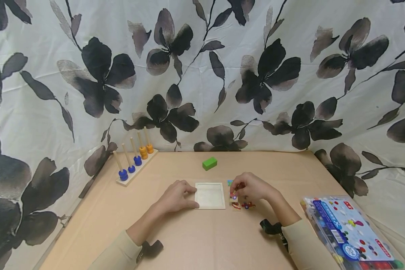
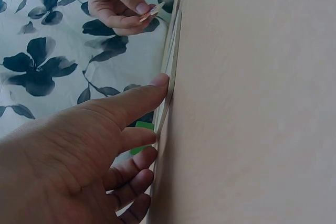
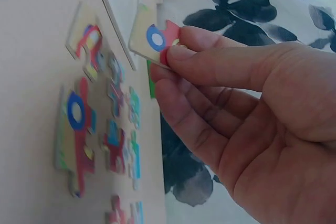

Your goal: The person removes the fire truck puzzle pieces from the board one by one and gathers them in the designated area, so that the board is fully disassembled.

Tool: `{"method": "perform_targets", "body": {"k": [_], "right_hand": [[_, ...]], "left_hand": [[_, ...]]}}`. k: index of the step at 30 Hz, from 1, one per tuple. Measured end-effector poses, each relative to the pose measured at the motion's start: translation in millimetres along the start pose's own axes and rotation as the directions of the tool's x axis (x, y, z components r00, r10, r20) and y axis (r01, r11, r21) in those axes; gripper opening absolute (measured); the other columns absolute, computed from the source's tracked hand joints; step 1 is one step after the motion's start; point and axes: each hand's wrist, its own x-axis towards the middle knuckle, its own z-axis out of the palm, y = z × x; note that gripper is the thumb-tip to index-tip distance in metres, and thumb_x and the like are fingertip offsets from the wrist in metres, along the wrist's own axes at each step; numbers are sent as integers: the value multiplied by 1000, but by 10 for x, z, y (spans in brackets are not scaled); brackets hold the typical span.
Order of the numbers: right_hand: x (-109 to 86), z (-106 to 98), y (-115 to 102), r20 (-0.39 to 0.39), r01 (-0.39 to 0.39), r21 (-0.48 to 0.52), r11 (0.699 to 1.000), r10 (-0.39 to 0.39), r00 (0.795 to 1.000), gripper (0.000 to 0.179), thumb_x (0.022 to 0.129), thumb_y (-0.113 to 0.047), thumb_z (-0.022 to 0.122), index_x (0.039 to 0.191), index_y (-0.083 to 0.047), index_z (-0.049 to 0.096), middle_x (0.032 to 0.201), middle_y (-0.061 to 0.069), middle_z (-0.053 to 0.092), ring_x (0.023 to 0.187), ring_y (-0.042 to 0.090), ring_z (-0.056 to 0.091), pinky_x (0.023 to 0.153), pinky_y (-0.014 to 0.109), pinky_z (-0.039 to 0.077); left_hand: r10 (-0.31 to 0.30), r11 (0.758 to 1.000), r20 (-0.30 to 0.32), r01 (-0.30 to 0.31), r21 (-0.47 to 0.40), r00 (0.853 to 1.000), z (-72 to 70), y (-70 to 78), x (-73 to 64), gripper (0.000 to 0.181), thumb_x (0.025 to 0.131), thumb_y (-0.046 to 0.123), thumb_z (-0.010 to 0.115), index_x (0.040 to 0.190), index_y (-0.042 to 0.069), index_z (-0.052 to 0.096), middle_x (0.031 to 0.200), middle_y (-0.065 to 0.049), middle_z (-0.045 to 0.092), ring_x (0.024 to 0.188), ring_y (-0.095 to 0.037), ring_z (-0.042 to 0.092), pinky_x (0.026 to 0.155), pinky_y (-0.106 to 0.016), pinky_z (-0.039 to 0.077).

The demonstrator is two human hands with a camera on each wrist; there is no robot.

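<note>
A pale, empty puzzle tray [image 1: 210, 195] with a raised rim lies flat mid-table. My left hand [image 1: 177, 197] touches its left edge, thumb and index finger spread apart along the rim. Just right of the tray, my right hand [image 1: 253, 185] pinches a puzzle piece [image 3: 155, 40] between thumb and fingers. The piece is cream with a red shape and a blue ring, and is held tilted off the table. Beneath and beside that hand lie several loose puzzle pieces [image 3: 76, 121] with red, blue and green print. In the head view the hand hides some of them.
A green block [image 1: 209, 163] sits behind the tray. At the back left stands a peg board [image 1: 135, 173] with blue and orange beads. A clear case with a blue printed sheet [image 1: 354, 228] lies at the right front. A floral cloth [image 1: 202, 75] hangs behind the table.
</note>
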Motion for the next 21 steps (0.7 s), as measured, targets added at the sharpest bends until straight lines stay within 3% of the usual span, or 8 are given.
{"method": "perform_targets", "body": {"k": [10,21], "right_hand": [[-98,-197,81,23,-67,-1,998,67,997,17,89,8,72,90,-8,77,87,7,71,68,19,61,52,25,46],[-195,-344,202,83,-80,-46,996,84,993,18,85,11,73,90,-5,78,88,2,75,77,15,63,67,26,54]], "left_hand": [[-1,1000,-2,1,-7,1000,3,-8,4,56,76,41,92,122,12,77,114,1,70,107,-18,58,91,-40,48],[-6,1000,1,6,-3,1000,9,-11,4,56,77,41,92,122,13,77,115,0,69,108,-19,58,91,-40,48]]}}
